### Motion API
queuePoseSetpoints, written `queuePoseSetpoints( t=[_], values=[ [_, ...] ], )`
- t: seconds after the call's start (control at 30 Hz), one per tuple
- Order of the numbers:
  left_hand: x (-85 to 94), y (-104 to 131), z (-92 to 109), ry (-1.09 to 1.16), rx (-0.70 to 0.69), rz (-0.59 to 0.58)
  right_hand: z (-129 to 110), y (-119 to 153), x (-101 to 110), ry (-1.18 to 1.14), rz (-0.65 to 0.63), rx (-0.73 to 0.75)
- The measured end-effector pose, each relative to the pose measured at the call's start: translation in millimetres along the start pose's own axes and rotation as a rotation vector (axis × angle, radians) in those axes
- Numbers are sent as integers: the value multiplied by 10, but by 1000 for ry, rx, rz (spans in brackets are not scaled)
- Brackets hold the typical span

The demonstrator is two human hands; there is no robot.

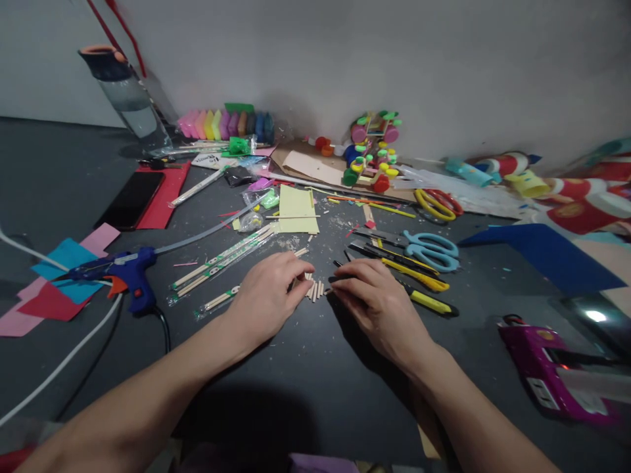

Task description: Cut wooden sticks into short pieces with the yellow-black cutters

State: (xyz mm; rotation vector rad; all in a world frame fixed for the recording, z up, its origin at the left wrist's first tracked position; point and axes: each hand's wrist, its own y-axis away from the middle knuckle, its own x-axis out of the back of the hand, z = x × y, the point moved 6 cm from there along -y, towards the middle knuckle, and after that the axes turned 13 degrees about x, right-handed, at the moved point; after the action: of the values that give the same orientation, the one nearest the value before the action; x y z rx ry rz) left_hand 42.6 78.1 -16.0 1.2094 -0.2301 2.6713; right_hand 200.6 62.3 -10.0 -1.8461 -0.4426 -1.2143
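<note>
Several short cut pieces of wooden stick [315, 290] lie side by side on the dark table between my two hands. My left hand [269, 292] is curled at their left end, thumb and forefinger drawn together around the nearest pieces; what they pinch is partly hidden. From the right, my right hand [377, 295] reaches in with bent fingers pressed together, the tips at the right end of the row. Whether a piece is between those tips is hidden. Behind the hands lies a pale yellow paper [298, 209] with a thin stick across it.
Wrapped chopsticks [221, 259] and a blue glue gun [133, 279] lie left. Right are blue-handled scissors [431, 249], a yellow cutter [434, 302] and a purple device [552, 374]. A water bottle [128, 98] and small wheeled models [372, 154] stand by the wall.
</note>
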Motion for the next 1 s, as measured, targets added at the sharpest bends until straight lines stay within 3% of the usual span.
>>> queuePoseSetpoints(
  t=[0.4, 1.0],
  values=[
    [-21, -14, 4, -41, 22, -24, 43, 38, -26, 148, -133, -6],
    [-108, 43, -2, -255, 9, -127, 1, -33, -136, 112, -129, -5]
  ],
)
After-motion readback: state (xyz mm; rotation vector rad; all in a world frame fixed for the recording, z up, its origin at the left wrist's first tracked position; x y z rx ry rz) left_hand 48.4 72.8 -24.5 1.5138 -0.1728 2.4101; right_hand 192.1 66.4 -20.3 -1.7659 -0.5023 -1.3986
